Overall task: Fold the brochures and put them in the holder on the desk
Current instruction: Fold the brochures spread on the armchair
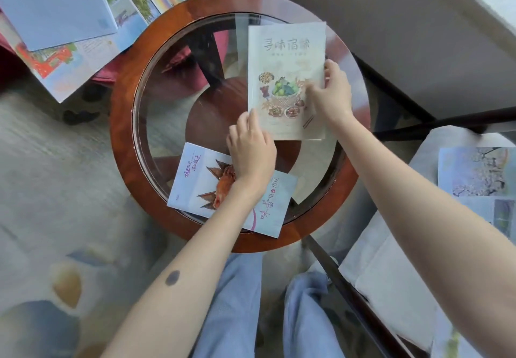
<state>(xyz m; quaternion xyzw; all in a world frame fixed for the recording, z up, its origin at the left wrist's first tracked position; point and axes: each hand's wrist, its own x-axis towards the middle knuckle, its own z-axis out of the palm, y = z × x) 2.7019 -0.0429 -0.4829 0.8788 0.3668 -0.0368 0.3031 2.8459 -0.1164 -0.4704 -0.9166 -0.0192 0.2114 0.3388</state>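
Cream brochure [287, 58] between left fingers [252, 118] and right fingers [312, 87]: title "寻味宿", last character unclear. Crab brochure [192, 181], nearer than left fingers: "味蕾里", "宿迁".

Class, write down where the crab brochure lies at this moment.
In the head view, the crab brochure lies flat on the near-left edge of the round glass table, overlapping its wooden rim, just below-left of the cream food brochure.
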